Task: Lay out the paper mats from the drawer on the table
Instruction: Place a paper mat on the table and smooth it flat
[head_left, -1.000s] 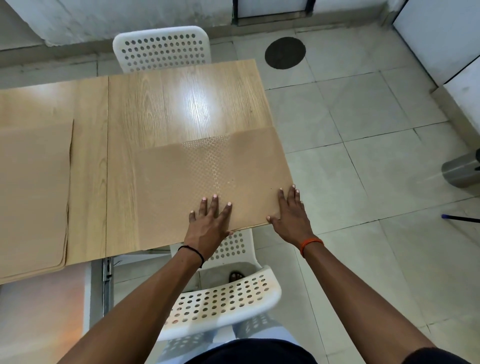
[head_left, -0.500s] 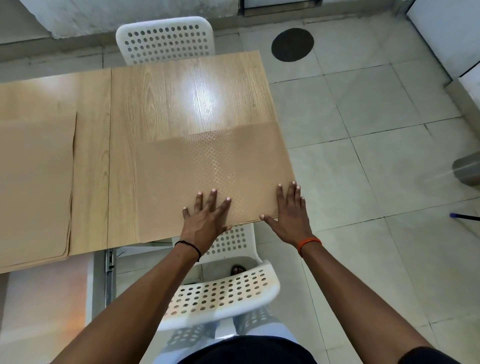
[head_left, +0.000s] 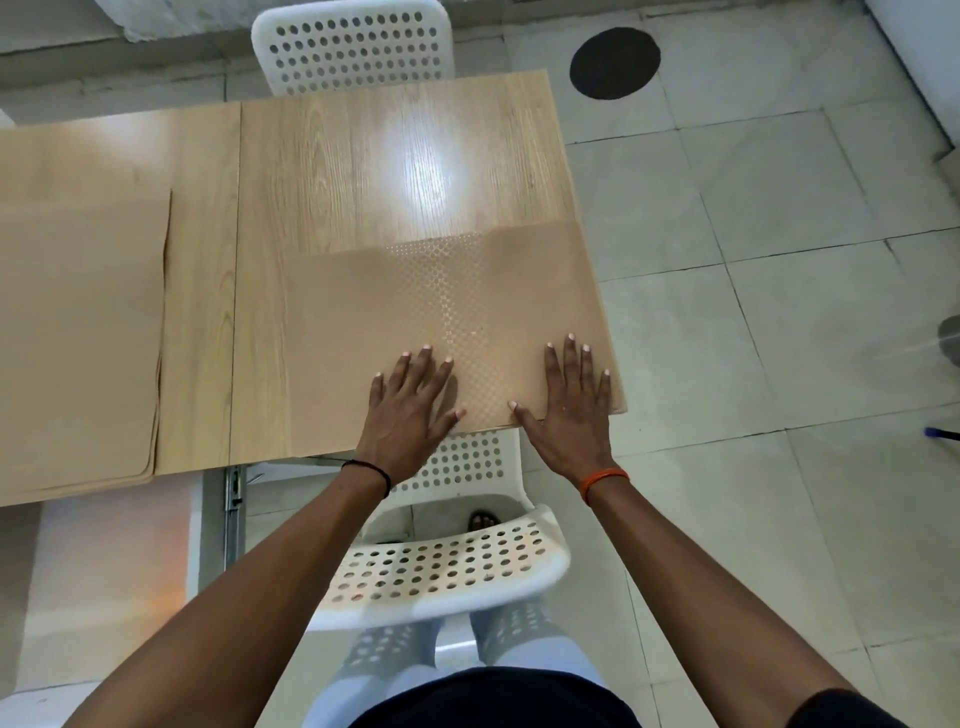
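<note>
A brown paper mat (head_left: 415, 317) with a dotted texture lies flat at the near right corner of the wooden table (head_left: 374, 171). My left hand (head_left: 410, 410) rests palm down on its near edge, fingers spread. My right hand (head_left: 569, 405) lies flat on the mat's near right corner, fingers spread. A stack of several more brown mats (head_left: 78, 338) sits on the table's left part. No drawer is in view.
A white perforated chair (head_left: 447, 566) stands tucked at the table's near side right below my hands. Another white chair (head_left: 353, 47) is at the far side. Tiled floor with a dark round spot (head_left: 615, 62) lies to the right.
Both hands have slid a little further onto the mat, the right one most, and the mat sits squarer with the table's right edge.
</note>
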